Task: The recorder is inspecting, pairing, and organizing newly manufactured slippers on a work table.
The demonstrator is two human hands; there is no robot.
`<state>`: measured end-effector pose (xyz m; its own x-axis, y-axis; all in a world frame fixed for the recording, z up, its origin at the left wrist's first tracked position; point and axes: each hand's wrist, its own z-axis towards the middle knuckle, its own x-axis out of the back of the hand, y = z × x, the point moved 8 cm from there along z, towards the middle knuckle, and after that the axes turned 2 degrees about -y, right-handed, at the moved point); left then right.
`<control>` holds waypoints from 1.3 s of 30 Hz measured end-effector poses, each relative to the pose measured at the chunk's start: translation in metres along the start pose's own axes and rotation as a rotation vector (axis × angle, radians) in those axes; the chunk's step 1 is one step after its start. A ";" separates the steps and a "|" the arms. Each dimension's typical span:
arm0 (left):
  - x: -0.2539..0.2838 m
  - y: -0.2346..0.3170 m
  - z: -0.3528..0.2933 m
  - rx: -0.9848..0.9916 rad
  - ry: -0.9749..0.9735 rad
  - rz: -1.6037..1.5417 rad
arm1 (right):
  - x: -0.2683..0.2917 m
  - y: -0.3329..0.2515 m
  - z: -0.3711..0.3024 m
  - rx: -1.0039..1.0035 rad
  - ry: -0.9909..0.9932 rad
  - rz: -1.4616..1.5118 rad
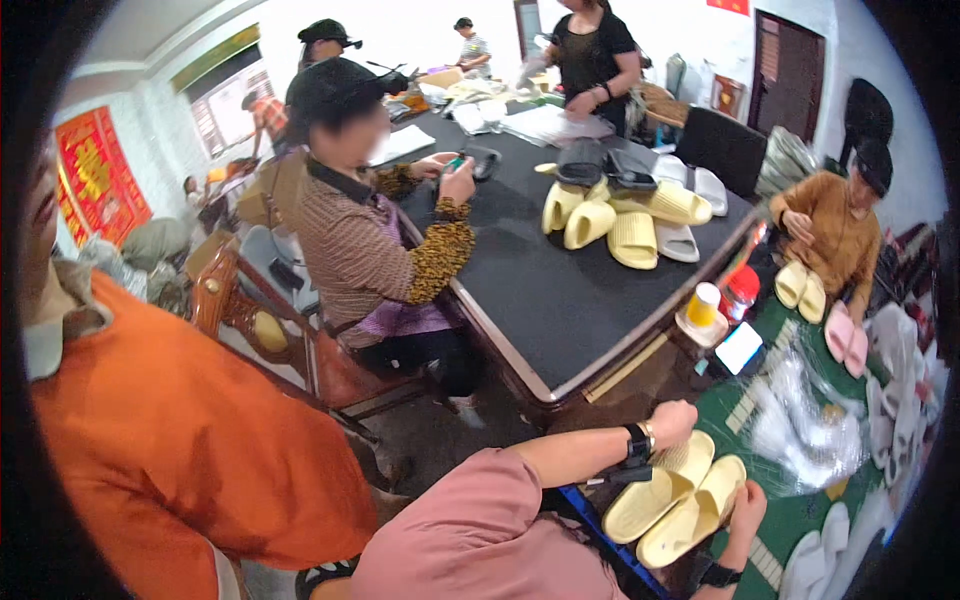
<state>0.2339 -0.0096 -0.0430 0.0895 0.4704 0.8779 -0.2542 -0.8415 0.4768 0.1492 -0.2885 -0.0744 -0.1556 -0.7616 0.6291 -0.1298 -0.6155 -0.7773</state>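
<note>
A pair of pale yellow slippers (672,498) lies side by side over the green table (790,510) at the lower right. My left hand (672,420), with a black watch on its wrist, is closed on the far end of the pair. My right hand (748,505), also with a dark wristband, grips the outer slipper at its side. Both arms come from a pink sleeve at the lower edge. Crumpled clear plastic bags (805,420) lie just beyond the slippers.
A black-topped table (540,290) carries a heap of yellow and white slippers (625,220). A person in a striped top sits at it on a wooden chair (255,320). Another seated person holds yellow slippers (800,285). An orange-clad person (170,450) fills the left. A yellow cup (703,305) stands nearby.
</note>
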 end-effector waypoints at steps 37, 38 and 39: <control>-0.027 0.021 -0.011 0.067 -0.038 -0.929 | -0.036 -0.079 -0.007 0.130 0.108 0.313; -0.024 0.022 -0.012 0.066 -0.046 -0.904 | -0.036 -0.079 -0.008 0.132 0.112 0.284; -0.023 0.025 -0.013 0.074 -0.077 -0.911 | -0.036 -0.078 -0.008 0.102 0.117 0.307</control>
<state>0.2131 -0.0380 -0.0522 0.2900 0.9434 0.1607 0.0078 -0.1703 0.9854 0.1570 -0.2112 -0.0365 -0.2846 -0.8897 0.3569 0.0381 -0.3825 -0.9232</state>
